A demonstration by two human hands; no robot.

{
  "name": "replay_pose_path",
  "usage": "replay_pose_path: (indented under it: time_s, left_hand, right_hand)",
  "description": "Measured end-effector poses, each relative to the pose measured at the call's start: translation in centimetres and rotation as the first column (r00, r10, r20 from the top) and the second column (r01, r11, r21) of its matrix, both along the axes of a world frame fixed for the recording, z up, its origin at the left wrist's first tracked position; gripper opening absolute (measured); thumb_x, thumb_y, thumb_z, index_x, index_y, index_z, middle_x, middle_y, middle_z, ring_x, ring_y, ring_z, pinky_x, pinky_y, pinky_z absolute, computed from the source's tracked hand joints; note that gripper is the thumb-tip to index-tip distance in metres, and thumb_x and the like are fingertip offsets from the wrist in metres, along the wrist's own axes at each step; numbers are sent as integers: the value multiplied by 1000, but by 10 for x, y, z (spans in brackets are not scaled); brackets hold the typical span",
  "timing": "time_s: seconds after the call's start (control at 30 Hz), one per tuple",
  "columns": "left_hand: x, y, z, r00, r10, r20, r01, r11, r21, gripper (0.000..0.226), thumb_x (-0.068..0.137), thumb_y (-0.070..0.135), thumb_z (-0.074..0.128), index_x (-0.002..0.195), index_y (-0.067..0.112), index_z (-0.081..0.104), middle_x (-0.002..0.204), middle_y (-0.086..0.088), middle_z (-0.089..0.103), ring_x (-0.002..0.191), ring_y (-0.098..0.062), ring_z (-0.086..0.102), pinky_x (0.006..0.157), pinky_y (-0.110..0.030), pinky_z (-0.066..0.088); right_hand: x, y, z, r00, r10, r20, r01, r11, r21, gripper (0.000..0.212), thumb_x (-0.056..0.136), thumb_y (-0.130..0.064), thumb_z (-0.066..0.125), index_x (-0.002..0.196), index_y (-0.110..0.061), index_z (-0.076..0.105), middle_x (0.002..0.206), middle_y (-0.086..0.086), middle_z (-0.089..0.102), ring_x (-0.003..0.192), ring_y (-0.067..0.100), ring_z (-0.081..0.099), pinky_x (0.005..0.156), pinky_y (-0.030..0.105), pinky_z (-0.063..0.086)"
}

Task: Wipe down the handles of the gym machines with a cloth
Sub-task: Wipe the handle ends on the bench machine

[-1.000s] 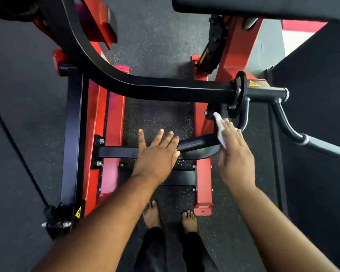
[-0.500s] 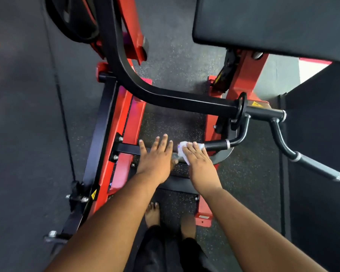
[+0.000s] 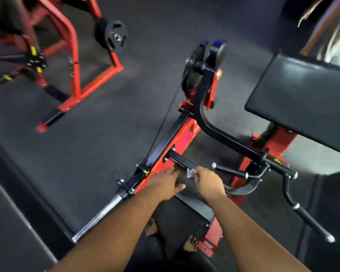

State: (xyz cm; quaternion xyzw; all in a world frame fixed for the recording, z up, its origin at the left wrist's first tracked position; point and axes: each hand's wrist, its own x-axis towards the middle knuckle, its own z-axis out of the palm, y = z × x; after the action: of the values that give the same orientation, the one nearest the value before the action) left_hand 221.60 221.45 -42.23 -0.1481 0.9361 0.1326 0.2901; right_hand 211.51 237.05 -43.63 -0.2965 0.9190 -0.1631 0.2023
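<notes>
Dark speckled rubber floor (image 3: 110, 138); a second red frame (image 3: 73, 61) carrying a weight plate (image 3: 114, 36) stands beyond.

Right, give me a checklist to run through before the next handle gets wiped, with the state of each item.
1. Cloth in hand: ok. The right hand pinches the white cloth at its fingertips.
2. Left hand free to steady: ok. It is open, fingers extended, holding nothing.
3. Near handle within reach: ok. It lies just right of the cloth.
4. Far handle unobstructed: ok. Nothing covers the lower-right grip.
5. Cloth touching a handle: not ok. It sits apart from the near handle's end.
6. Cloth clean or damp enough: cannot tell. It is too small and blurred.
</notes>
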Motion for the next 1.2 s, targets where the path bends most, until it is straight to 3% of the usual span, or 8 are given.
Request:
replay_pose_path:
  time_s: [0.23,0.63,0.93,1.2]
  left_hand:
    - [96,-60,31,979,195,-63,-197,980,-32,70,100,65,41,159,30,30,167,-1,29,146,-27,39,109,-46,42]
    - [281,-229,66,859,507,-77,-511,858,-54,73,102,65,39,163,28,22,172,-3,14,154,-26,25,119,-48,31]
    - [405,-318,94,695,716,-64,-718,686,-122,75,102,68,34,164,28,19,172,-2,13,154,-27,26,115,-48,34]
    - [432,-380,98,624,778,-71,-781,616,-105,76,102,68,34,164,29,16,172,1,12,154,-25,26,118,-48,32]
  right_hand:
    - [51,-86,36,954,298,-32,-299,954,-33,19,100,-26,45,109,-19,61,110,7,68,102,35,65,77,42,52]
    - [191,-308,56,760,636,-131,-639,769,26,24,103,-31,44,117,-28,63,116,5,69,106,35,64,77,39,47]
    - [295,-452,58,673,726,-138,-737,675,-37,23,103,-28,43,116,-29,62,114,2,69,102,32,64,73,38,44]
    - [323,-528,47,616,773,-151,-782,624,4,25,104,-27,40,116,-24,61,111,3,68,98,32,64,68,35,39]
